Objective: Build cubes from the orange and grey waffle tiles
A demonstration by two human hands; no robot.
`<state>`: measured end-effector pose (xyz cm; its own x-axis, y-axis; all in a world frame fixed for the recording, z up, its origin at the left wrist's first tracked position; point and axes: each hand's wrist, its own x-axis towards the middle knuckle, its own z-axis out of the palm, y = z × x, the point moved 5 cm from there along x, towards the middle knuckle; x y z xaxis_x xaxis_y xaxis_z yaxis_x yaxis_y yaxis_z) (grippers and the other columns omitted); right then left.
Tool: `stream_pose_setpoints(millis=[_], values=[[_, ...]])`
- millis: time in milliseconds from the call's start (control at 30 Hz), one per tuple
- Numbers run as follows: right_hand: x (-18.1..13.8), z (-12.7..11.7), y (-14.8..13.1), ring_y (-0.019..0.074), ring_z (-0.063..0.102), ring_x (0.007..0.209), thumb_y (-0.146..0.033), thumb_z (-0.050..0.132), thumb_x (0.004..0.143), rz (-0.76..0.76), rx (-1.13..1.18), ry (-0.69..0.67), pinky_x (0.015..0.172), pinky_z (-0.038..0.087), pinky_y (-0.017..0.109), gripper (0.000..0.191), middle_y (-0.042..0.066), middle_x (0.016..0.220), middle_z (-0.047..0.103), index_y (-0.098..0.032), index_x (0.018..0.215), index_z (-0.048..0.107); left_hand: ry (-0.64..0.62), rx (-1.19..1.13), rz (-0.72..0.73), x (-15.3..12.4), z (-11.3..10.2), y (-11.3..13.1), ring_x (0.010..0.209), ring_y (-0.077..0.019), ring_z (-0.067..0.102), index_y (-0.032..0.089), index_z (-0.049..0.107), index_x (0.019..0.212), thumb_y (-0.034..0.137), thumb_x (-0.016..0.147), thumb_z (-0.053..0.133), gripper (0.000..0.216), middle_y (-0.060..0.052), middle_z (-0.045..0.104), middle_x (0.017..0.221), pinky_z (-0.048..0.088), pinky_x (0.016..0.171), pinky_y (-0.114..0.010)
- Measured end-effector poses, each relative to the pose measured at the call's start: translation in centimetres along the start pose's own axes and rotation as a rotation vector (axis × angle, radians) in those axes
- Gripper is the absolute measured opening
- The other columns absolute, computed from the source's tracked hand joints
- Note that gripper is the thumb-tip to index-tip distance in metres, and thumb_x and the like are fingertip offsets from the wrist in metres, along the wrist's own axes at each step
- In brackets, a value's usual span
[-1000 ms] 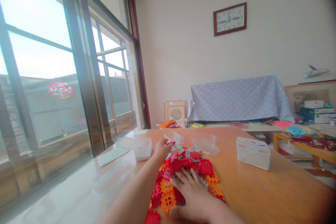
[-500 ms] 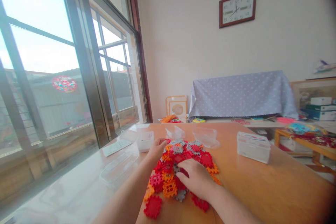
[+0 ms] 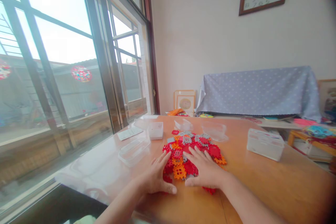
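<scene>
A heap of plastic interlocking tiles (image 3: 179,172) in red, orange and grey lies on the wooden table (image 3: 252,189). Some tiles are solid squares with notched edges, others have a window-like lattice. At the near left side of the heap is my left hand (image 3: 159,174), its thumb and fingers spread around the edge tiles. My right hand (image 3: 203,168) rests over the near right part, fingers spread, covering several tiles. Both thumbs point toward each other at the front of the pile. Neither hand grips a tile that I can see.
Behind the heap stand clear plastic containers (image 3: 214,131). To the left are a small white box (image 3: 155,131), a transparent lid (image 3: 133,151) and a flat pale sheet (image 3: 130,133). A lidded translucent box (image 3: 265,144) sits at the right. A large window (image 3: 65,59) borders the table's left side.
My left hand has come back from the far left of the heap to its near left edge. My right hand's fingers have spread. The near tiles are gathered closer in, and the camera view has shifted.
</scene>
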<state>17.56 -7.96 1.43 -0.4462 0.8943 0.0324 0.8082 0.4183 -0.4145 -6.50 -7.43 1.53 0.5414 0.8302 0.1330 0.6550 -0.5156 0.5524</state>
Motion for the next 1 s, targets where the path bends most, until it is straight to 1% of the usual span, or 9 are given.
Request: stream_pose_setpoints(millis=[133, 300, 367, 500, 600, 700, 833, 900, 1000], values=[[0.3, 0.5, -0.3, 0.0353, 0.006, 0.154, -0.070, 0.074, 0.067, -0.008, -0.013, -0.009, 0.120, -0.001, 0.061, 0.102, 0.009, 0.167, 0.015, -0.036, 0.154, 0.033, 0.093, 0.046, -0.003, 0.1, 0.8, 0.0, 0.149, -0.0383, 0.026, 0.029, 0.033, 0.156, 0.065, 0.069, 0.076, 0.104, -0.013, 0.025, 0.164, 0.025, 0.121, -0.055], [0.9, 0.2, -0.7, 0.0306, 0.036, 0.146, -0.057, 0.066, 0.080, -0.038, 0.018, 0.144, 0.120, 0.023, 0.050, 0.073, 0.010, 0.158, 0.040, -0.030, 0.145, 0.052, 0.210, 0.013, 0.010, 1.3, 0.7, 0.6, 0.139, -0.0341, 0.045, 0.026, 0.057, 0.140, 0.053, 0.078, 0.073, 0.069, -0.013, 0.045, 0.153, 0.037, 0.117, -0.046], [1.1, 0.0, -0.6, 0.0297, 0.045, 0.140, -0.054, 0.064, 0.083, -0.041, 0.039, 0.207, 0.117, 0.031, 0.046, 0.067, 0.010, 0.153, 0.048, -0.026, 0.143, 0.055, 0.241, 0.011, 0.030, 1.8, 0.4, 0.8, 0.134, -0.0319, 0.049, 0.027, 0.061, 0.135, 0.048, 0.082, 0.070, 0.058, -0.012, 0.051, 0.147, 0.038, 0.115, -0.044], [1.4, -0.4, -0.4, 0.0272, 0.056, 0.129, -0.047, 0.058, 0.089, -0.056, 0.069, 0.303, 0.112, 0.040, 0.041, 0.053, 0.009, 0.141, 0.061, -0.024, 0.136, 0.062, 0.273, 0.000, 0.051, 2.8, 0.0, 1.1, 0.124, -0.0295, 0.055, 0.027, 0.068, 0.123, 0.045, 0.090, 0.059, 0.039, -0.011, 0.061, 0.133, 0.043, 0.109, -0.042], [1.5, -0.7, -0.5, 0.0257, 0.060, 0.123, -0.043, 0.056, 0.091, -0.058, 0.073, 0.346, 0.108, 0.043, 0.039, 0.044, 0.008, 0.134, 0.066, -0.024, 0.129, 0.067, 0.276, 0.044, 0.044, 3.3, -0.1, 1.3, 0.117, -0.0289, 0.057, 0.026, 0.069, 0.119, 0.047, 0.094, 0.052, 0.037, -0.011, 0.065, 0.122, 0.044, 0.105, -0.043], [1.5, -0.9, -0.9, 0.0242, 0.064, 0.117, -0.042, 0.055, 0.092, -0.060, 0.076, 0.379, 0.105, 0.045, 0.037, 0.038, 0.006, 0.130, 0.069, -0.026, 0.123, 0.070, 0.256, 0.165, 0.053, 3.7, 0.1, 1.5, 0.121, -0.0303, 0.052, 0.029, 0.066, 0.124, 0.055, 0.093, 0.051, 0.043, -0.009, 0.064, 0.125, 0.041, 0.105, -0.046], [1.7, -1.1, -1.0, 0.0230, 0.066, 0.109, -0.042, 0.055, 0.093, -0.034, 0.086, 0.436, 0.100, 0.047, 0.034, 0.033, 0.004, 0.118, 0.073, -0.028, 0.117, 0.073, 0.191, 0.223, 0.121, 4.6, 0.7, 2.1, 0.129, -0.0354, 0.047, 0.031, 0.056, 0.138, 0.064, 0.071, 0.073, 0.076, -0.010, 0.056, 0.140, 0.036, 0.111, -0.050], [1.9, -1.1, -0.8, 0.0228, 0.066, 0.108, -0.041, 0.056, 0.092, -0.014, 0.100, 0.455, 0.098, 0.047, 0.032, 0.033, 0.004, 0.115, 0.074, -0.028, 0.118, 0.072, 0.184, 0.212, 0.108, 5.3, 0.7, 2.4, 0.130, -0.0354, 0.046, 0.033, 0.054, 0.139, 0.056, 0.066, 0.080, 0.081, -0.009, 0.055, 0.142, 0.035, 0.112, -0.049], [2.2, -1.1, -0.6, 0.0225, 0.067, 0.106, -0.037, 0.056, 0.092, -0.008, 0.119, 0.475, 0.096, 0.047, 0.032, 0.034, 0.004, 0.114, 0.075, -0.028, 0.120, 0.071, 0.166, 0.194, 0.106, 6.5, 0.8, 3.1, 0.125, -0.0325, 0.052, 0.033, 0.062, 0.130, 0.041, 0.070, 0.076, 0.062, -0.007, 0.061, 0.134, 0.040, 0.106, -0.045]])
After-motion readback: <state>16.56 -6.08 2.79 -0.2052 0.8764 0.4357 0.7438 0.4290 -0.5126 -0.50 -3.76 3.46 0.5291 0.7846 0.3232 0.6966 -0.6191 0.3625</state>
